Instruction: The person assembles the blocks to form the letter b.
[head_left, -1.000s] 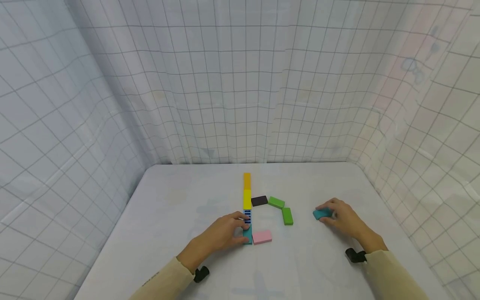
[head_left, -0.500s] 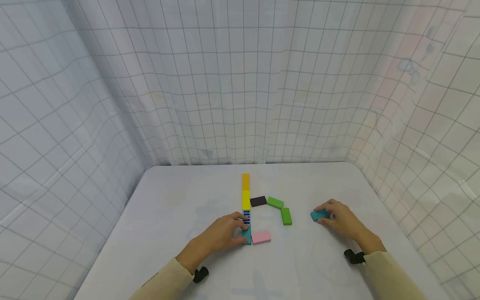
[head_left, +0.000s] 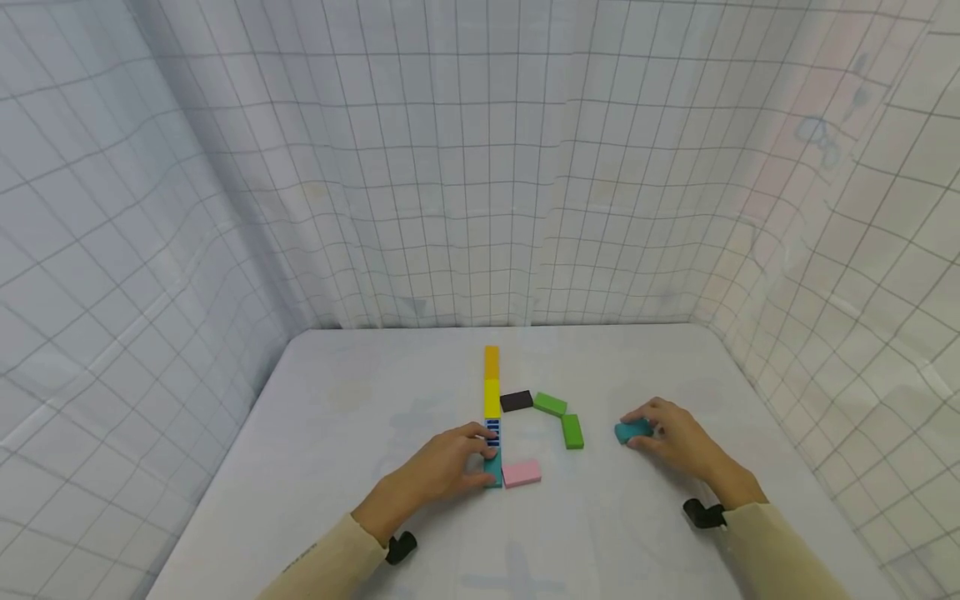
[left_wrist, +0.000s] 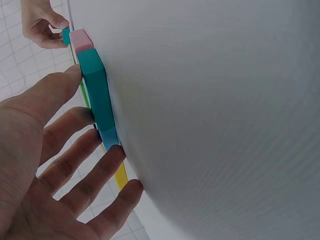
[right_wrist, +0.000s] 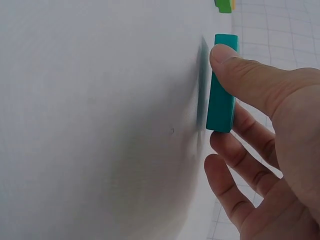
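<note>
My left hand (head_left: 450, 462) rests with relaxed fingers at a straight row of blocks. Its thumb and index finger touch the teal block (left_wrist: 100, 92) at the row's near end; the other fingers lie along the row beside a blue striped block (head_left: 492, 425). Beyond that lie a yellow block (head_left: 492, 398) and an orange block (head_left: 492, 362). Off to the right, my right hand (head_left: 675, 437) pinches another teal block (right_wrist: 221, 107) between thumb and fingers. A narrow gap shows between that block and its shadow on the table.
A pink block (head_left: 522, 473) stands beside the row's near end. A black block (head_left: 516, 402) and two green blocks, one angled (head_left: 551, 404) and one lengthwise (head_left: 573, 432), curve rightward from the yellow block. White gridded curtains (head_left: 495, 200) surround the white table (head_left: 360, 417).
My right hand has moved slightly left with the teal block, which has turned a little. My left hand stays at the row.
</note>
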